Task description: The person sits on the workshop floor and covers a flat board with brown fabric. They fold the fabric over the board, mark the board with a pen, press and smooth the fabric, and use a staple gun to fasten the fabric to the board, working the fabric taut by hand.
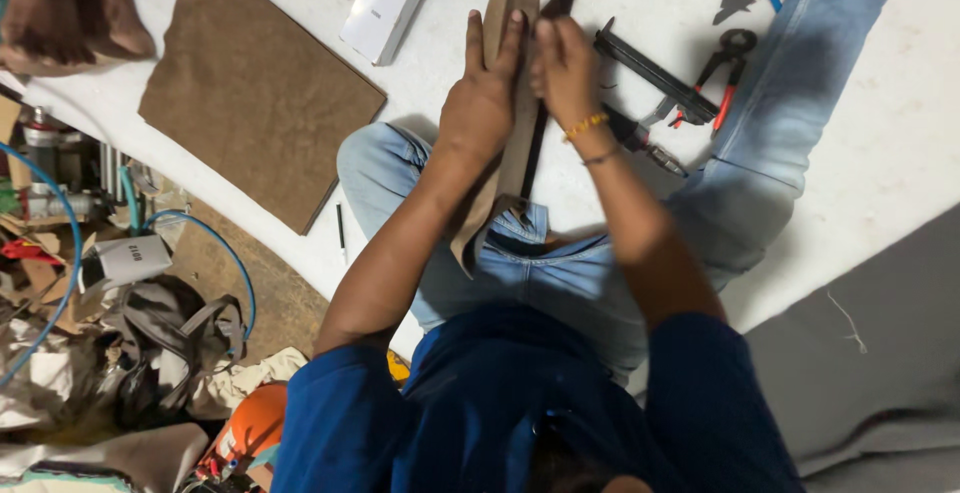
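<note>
Down on the white floor [900,143] a person in a blue shirt and light jeans sits with legs spread, and no box or bin shows clearly; the nearest thing to one is the heap at the left, where crumpled paper, grey straps and a small white carton [128,258] lie tangled with a loop of blue hose [215,243]. The floor is pale and scuffed, with a grey sheet [880,353] over its lower right corner. A flat brown rectangular board [255,88] lies up left, a white booklet [378,8] beside it. Near the right knee rest red-handled black pincers [722,71] and a long black metal tool [655,75].

The long tan strip of leather-like material [520,103] runs from the top edge down to the lap, soft and matte, its lower end curling over the jeans. The left hand [485,93] lies flat on it, fingers straight, pressing. The right hand [565,68], wearing a beaded yellow bracelet, touches the strip's right edge with fingers bent; I cannot tell whether it pinches.
</note>
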`<state>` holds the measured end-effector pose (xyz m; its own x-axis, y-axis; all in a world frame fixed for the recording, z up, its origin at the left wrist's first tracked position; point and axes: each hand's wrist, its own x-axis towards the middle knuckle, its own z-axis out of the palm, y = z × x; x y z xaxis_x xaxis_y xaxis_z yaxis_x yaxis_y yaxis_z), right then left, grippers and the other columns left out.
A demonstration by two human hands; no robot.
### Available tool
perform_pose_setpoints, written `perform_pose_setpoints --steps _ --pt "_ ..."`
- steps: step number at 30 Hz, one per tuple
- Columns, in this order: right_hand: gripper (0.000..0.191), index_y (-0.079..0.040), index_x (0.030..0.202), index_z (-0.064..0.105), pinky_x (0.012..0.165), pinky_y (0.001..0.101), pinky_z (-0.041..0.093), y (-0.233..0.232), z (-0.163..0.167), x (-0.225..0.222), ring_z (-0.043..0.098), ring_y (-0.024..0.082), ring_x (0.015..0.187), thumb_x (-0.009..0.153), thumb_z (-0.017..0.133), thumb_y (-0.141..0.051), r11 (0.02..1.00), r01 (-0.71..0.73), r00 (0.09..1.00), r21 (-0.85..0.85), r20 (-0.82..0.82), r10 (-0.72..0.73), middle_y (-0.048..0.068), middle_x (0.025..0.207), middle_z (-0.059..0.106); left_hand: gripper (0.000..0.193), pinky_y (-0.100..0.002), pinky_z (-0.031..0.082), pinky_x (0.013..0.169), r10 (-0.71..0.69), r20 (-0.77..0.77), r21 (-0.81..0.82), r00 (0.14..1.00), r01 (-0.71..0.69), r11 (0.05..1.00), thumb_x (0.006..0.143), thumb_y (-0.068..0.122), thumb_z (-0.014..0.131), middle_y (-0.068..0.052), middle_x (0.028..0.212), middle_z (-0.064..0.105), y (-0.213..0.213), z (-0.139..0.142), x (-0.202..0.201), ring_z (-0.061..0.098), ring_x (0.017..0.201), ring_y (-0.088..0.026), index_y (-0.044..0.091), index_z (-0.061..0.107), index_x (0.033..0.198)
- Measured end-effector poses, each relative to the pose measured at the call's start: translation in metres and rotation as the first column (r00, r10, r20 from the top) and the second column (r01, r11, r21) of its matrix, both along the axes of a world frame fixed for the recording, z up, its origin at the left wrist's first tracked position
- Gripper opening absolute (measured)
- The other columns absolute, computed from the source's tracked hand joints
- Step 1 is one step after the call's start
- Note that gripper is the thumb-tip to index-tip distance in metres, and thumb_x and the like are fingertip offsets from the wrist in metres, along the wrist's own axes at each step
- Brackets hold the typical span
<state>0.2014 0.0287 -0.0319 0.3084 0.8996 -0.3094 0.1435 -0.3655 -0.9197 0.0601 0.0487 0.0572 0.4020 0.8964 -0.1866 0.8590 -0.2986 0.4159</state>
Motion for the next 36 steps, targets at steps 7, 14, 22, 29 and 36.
perform_pose_setpoints --steps 7,14,22,29,36 --pt "0.058 -0.002 0.111 0.060 0.084 0.0523 0.047 -0.099 -0.031 0.061 0.060 0.040 0.092 0.068 0.084 -0.033 0.920 -0.387 0.475 -0.067 0.841 0.261 0.019 0.094 0.062 0.079 -0.051 0.060 0.083 -0.018 -0.010 -0.010 1.000 0.017 1.000 0.095 0.002 0.052 -0.034 0.165 0.016 0.005 -0.005 -0.015 0.068 0.097 -0.053 0.029 0.027 0.165" --pt "0.052 -0.002 0.125 0.052 0.080 0.0547 0.051 -0.085 -0.043 0.081 0.066 0.043 0.092 0.080 0.075 -0.008 0.966 -0.244 0.716 -0.083 0.657 0.238 0.018 0.099 0.068 0.070 -0.051 0.060 0.082 -0.040 0.035 0.026 0.999 0.039 0.999 0.104 0.012 0.058 -0.029 0.168 0.020 0.006 -0.010 -0.024 0.066 0.105 -0.052 0.029 0.028 0.164" --pt "0.035 0.001 0.109 0.062 0.084 0.0369 0.055 -0.042 0.040 0.126 0.063 0.023 0.089 0.093 0.084 -0.021 0.871 -0.344 0.938 0.350 0.157 0.308 0.013 0.098 0.067 0.066 -0.051 0.060 0.083 -0.040 0.021 0.008 0.999 0.040 0.999 0.102 0.009 0.056 -0.032 0.166 0.017 0.010 -0.004 -0.023 0.064 0.106 -0.054 0.026 0.035 0.162" --pt "0.034 0.002 0.104 0.067 0.076 0.0344 0.053 -0.008 0.042 0.098 0.059 0.015 0.078 0.080 0.076 -0.018 0.841 -0.482 0.874 0.247 0.071 0.480 0.009 0.084 0.067 0.044 -0.051 0.059 0.088 -0.052 0.003 0.031 0.999 0.052 0.998 0.100 0.010 0.059 -0.030 0.166 0.016 0.012 -0.006 -0.029 0.066 0.108 -0.051 0.010 0.057 0.144" --pt "0.037 0.000 0.112 0.069 0.080 0.0336 0.054 -0.007 0.033 0.100 0.063 0.014 0.083 0.080 0.076 -0.018 0.838 -0.471 0.873 0.276 0.008 0.488 0.008 0.093 0.070 0.032 -0.050 0.059 0.089 -0.043 0.048 0.040 0.998 0.041 0.998 0.101 0.010 0.062 -0.030 0.165 0.016 0.014 -0.010 -0.032 0.067 0.109 -0.050 0.009 0.068 0.132"
